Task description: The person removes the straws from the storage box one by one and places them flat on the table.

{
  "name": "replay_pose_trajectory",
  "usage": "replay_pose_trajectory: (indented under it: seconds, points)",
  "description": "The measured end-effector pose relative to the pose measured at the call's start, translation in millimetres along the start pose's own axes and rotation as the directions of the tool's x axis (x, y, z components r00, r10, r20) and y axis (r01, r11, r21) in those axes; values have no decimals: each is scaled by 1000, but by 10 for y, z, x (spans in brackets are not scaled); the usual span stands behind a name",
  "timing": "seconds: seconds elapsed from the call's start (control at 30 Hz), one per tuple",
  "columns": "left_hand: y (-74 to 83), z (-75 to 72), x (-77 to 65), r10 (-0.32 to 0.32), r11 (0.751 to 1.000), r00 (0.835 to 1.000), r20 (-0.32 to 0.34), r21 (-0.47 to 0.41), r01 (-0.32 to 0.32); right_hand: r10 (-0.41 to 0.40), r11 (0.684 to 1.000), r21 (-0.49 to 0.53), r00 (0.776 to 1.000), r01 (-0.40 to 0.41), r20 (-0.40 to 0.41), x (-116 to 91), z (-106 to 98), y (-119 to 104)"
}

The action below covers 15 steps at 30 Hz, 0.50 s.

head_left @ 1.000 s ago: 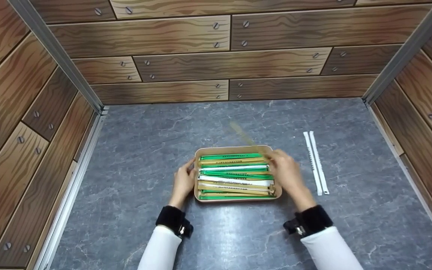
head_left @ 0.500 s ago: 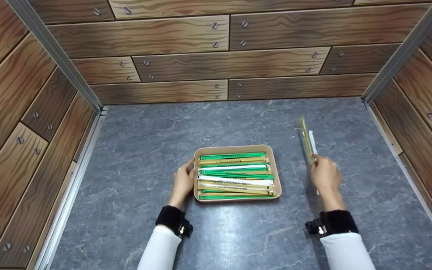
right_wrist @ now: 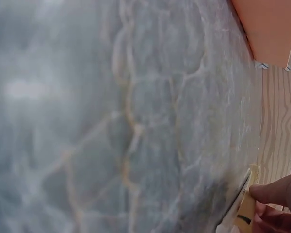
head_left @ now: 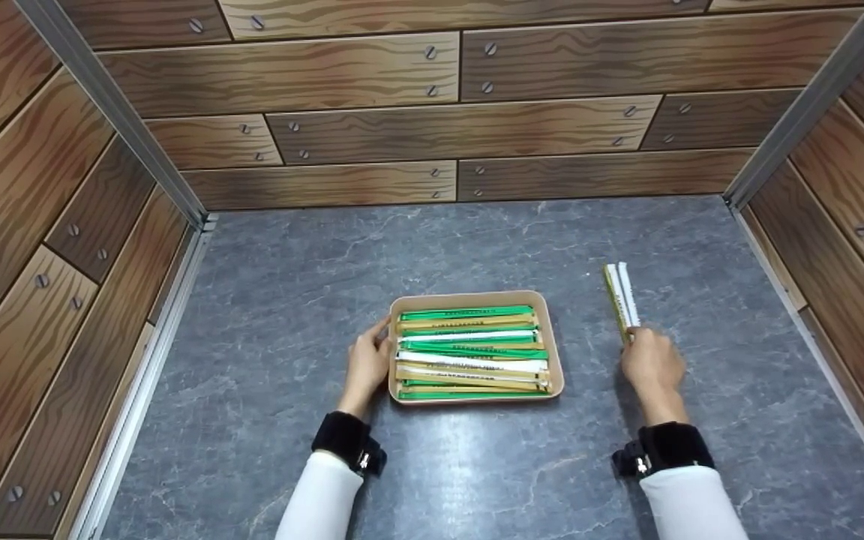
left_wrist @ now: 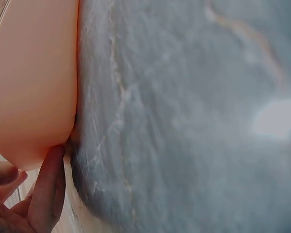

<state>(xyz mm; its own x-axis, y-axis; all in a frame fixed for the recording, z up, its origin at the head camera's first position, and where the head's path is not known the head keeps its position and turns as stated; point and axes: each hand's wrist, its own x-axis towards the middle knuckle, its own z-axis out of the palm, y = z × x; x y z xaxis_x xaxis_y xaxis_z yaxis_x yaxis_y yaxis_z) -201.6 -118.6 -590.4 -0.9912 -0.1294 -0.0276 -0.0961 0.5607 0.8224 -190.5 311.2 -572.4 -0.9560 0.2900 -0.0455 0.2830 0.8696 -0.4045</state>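
A shallow light-brown box (head_left: 469, 298) in the head view holds several long thin printed stick packets (head_left: 477, 350) in green, gold and white, lying crosswise. My left hand (head_left: 368, 365) is at the box's left wall, its fingertips touching the lower corner in the left wrist view. To the right, my right hand (head_left: 653, 366) pinches the near end of a gold stick packet (head_left: 614, 296) between thumb and fingers. The packet lies along the left side of two white stick packets (head_left: 628, 289). Their near ends are hidden under that hand.
The grey marbled table (head_left: 289, 300) surrounds the box. Wood-patterned panels (head_left: 372, 180) stand at the back and both sides, with metal rails (head_left: 128, 127) at the corners. Black wrist straps (head_left: 676, 446) sit on both wrists.
My right hand has carried the gold stick packet from above the box to the right and lowered it beside the white ones. My left hand has stayed at the box.
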Motion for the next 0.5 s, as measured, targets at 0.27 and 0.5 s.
replay_pose_trajectory:
  seconds: [0.27,0.5]
  points:
    - [5,-1,-7,-15,1000,1000,2,-1,15,-172,984,28,974,178,-149,-73,4,-224]
    - [-1,0,-4,-11,1000,1000,1,0,11,-572,806,118,814,581,-102,-229,151,-755]
